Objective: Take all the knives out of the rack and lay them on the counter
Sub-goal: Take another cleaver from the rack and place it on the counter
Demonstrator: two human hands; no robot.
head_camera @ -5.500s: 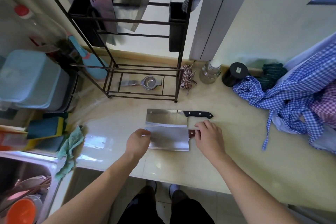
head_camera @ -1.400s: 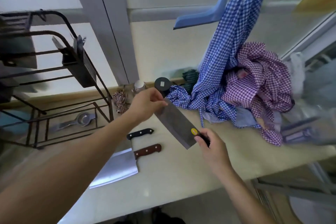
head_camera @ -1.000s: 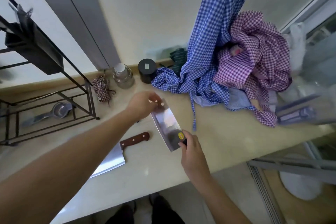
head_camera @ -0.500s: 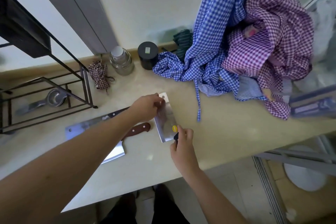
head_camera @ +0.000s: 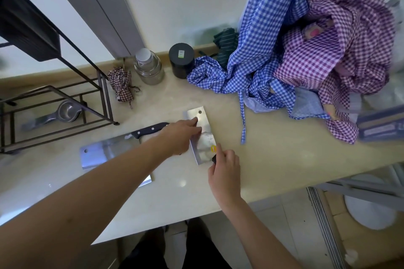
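A steel cleaver with a yellow sticker [head_camera: 202, 135] lies flat on the cream counter [head_camera: 273, 159], blade pointing away from me. My right hand [head_camera: 225, 170] grips its dark handle at the near end. My left hand [head_camera: 181, 135] presses its fingers on the blade's left edge. To the left lies a black-handled cleaver [head_camera: 122, 146]. A third knife lies under my left forearm, only a blade corner [head_camera: 146, 180] showing. The dark metal rack [head_camera: 56, 98] stands at the far left.
A juicer [head_camera: 59, 113] lies in the rack's base. A glass jar [head_camera: 148, 67], a black canister [head_camera: 181, 60] and a small checked bundle [head_camera: 122, 85] line the back wall. Blue and purple checked cloths [head_camera: 306, 61] are heaped at the right. The counter's front edge is close to my hands.
Both hands have lowered the sticker cleaver from mid-air down flat onto the counter, right of the other two knives. My view has tilted down.
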